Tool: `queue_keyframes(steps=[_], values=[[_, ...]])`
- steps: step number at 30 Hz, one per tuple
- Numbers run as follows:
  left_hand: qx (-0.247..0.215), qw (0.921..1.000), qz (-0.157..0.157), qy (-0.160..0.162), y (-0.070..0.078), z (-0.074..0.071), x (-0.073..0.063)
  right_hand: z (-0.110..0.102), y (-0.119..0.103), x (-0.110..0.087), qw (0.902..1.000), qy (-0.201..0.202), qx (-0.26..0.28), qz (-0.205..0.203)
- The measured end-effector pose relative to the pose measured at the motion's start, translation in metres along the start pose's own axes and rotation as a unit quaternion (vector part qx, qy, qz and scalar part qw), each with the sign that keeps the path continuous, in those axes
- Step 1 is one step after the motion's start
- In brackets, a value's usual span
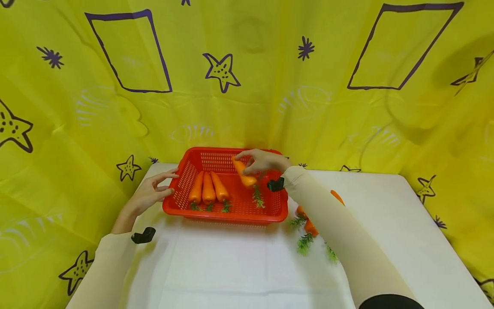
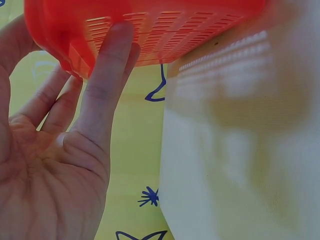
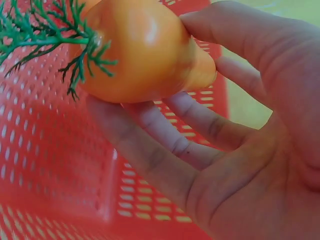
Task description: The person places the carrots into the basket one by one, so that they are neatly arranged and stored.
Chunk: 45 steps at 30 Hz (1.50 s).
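A plastic carrot (image 1: 244,172) with green leaves is pinched in my right hand (image 1: 262,162), held over the right part of a red basket (image 1: 231,217). In the right wrist view, the thumb and fingers lie on opposite sides of the orange carrot (image 3: 145,50), leaves pointing left. Three more carrots (image 1: 208,189) lie side by side in the basket's left part, tips toward the back. My left hand (image 1: 148,193) touches the basket's left end with fairly straight fingers. The left wrist view has one finger (image 2: 102,85) against the perforated wall (image 2: 165,30).
More carrots (image 1: 311,228) with green leaves (image 1: 305,243) lie on the white table (image 1: 239,266) right of the basket, partly hidden by the right sleeve (image 1: 339,231). A yellow curtain (image 1: 254,116) with dark star drawings hangs behind and at both sides.
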<state>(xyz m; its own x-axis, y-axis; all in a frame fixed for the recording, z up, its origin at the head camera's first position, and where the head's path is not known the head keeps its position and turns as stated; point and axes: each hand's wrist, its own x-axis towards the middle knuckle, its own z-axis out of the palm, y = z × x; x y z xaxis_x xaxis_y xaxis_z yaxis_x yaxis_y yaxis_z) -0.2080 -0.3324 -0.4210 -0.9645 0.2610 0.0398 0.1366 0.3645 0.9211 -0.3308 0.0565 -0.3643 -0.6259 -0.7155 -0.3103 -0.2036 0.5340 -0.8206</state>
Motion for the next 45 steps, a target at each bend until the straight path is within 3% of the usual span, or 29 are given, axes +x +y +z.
queue_keyframes(steps=[15, 28, 45], values=[[0.0, 1.0, -0.006, 0.002, 0.0, 0.0, 0.0, 0.033, 0.022, 0.046, 0.9946, -0.014, 0.071, 0.074], [-0.004, 0.9999, -0.012, -0.004, 0.001, 0.0, 0.002, 0.052, 0.023, 0.055, 0.9938, -0.009, 0.072, 0.084], [-0.007, 1.0, -0.005, -0.005, 0.0, 0.0, 0.002, 0.054, 0.024, 0.056, 0.9929, -0.008, 0.08, 0.087]])
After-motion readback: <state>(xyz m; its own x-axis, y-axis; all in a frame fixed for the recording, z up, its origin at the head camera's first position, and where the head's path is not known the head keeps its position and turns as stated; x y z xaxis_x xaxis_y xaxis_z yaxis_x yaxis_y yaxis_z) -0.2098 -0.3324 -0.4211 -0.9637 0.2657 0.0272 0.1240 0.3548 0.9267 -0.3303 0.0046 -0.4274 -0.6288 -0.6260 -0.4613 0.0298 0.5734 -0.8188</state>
